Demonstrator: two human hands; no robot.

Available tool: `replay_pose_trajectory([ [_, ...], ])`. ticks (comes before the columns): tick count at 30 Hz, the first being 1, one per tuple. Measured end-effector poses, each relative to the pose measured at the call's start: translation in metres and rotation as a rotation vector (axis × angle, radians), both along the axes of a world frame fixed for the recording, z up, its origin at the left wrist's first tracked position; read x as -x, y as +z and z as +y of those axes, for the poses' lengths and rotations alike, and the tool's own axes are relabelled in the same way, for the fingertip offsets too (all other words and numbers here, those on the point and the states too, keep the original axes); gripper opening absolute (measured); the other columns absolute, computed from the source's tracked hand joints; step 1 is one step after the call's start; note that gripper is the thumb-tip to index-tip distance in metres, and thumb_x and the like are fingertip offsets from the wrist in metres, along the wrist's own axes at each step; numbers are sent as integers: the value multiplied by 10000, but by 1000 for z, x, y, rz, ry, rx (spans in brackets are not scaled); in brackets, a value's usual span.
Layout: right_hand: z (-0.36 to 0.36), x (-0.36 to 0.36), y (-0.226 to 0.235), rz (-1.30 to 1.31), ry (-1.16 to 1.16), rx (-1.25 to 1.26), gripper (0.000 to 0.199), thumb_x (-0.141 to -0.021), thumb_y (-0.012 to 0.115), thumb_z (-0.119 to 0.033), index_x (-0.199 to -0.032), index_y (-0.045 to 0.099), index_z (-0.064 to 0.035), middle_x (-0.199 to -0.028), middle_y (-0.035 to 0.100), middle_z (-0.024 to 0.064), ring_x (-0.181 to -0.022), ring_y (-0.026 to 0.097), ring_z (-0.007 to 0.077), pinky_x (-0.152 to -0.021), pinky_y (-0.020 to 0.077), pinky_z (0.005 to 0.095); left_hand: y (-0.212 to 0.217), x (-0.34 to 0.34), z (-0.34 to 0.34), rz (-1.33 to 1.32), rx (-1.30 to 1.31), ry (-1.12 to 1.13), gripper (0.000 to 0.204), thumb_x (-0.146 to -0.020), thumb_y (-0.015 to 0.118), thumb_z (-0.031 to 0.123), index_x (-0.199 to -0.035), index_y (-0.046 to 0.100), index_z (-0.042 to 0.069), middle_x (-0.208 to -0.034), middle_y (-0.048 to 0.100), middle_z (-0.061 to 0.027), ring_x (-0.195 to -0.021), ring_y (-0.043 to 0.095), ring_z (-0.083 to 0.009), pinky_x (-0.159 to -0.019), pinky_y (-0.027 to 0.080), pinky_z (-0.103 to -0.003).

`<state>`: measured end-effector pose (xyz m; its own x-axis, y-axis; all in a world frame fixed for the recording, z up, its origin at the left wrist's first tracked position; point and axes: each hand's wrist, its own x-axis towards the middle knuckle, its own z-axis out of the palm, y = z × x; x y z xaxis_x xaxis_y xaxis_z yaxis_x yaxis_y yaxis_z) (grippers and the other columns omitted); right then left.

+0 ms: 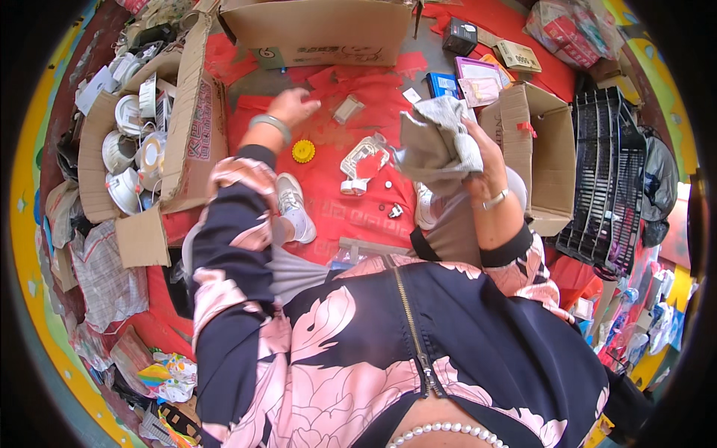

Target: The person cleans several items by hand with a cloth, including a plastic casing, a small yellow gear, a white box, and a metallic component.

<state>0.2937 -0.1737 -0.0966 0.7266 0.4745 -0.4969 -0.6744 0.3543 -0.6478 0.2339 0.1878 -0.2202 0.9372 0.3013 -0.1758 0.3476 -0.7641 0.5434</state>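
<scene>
My right hand (484,160) is raised over the red cloth (351,209) and grips a crumpled grey rag (437,142). My left hand (293,106) reaches forward over the cloth, fingers curled, nothing visible in it; it is nearest to a small clear packet (347,109) to its right. A yellow round gear-like disc (302,151) lies just below that hand. A white and clear plastic fitting (362,160) lies on the cloth between my hands. My white shoes (293,205) rest on the cloth.
A cardboard box (179,134) on the left holds several round white lamp fittings (123,149). Another large carton (321,30) stands ahead. An open box (541,142) and a black plastic crate (609,172) are on the right. Small packages (478,71) lie beyond.
</scene>
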Motion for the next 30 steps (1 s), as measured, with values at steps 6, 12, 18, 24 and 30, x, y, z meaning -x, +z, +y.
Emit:
replay_pose_trajectory([
  [6,-7,-8,-6,-34,93,101,363,-920,488,-232,-1159,541,37,-1061,628,141,-930,621,214,-827,487,324,-135,13,-53,570,117,350,732,-712,708,408,-1287,456,31,-1314,453,-238,-1189,479,-352,-979,413,-410],
  [12,16,-4,21,161,64,197,379,-938,430,-252,-1181,494,31,-1030,623,139,-897,627,209,-809,500,318,-203,26,-44,667,16,533,833,-722,739,274,-1405,263,250,-1462,209,-129,-1297,311,-356,-990,398,-480],
  [18,32,-12,16,178,63,250,400,-936,423,-250,-1216,467,32,-1086,608,160,-951,622,224,-867,492,328,-237,22,-24,668,-55,396,820,-709,738,229,-1397,291,232,-1397,295,-145,-1242,377,-353,-954,431,-463],
  [24,29,-11,14,118,105,295,395,-928,411,-238,-1212,475,29,-1072,613,162,-940,628,232,-845,501,333,-235,23,-28,493,-125,398,680,-745,706,193,-1345,387,212,-1270,447,-156,-1148,476,-342,-897,472,-436],
  [30,13,-11,4,39,83,87,360,-928,468,-211,-1178,507,45,-1066,622,149,-938,623,220,-850,486,318,-175,-4,-48,-333,2031,658,490,-772,724,266,-1189,532,96,-1107,585,-120,-990,587,-323,-772,526,-391],
])
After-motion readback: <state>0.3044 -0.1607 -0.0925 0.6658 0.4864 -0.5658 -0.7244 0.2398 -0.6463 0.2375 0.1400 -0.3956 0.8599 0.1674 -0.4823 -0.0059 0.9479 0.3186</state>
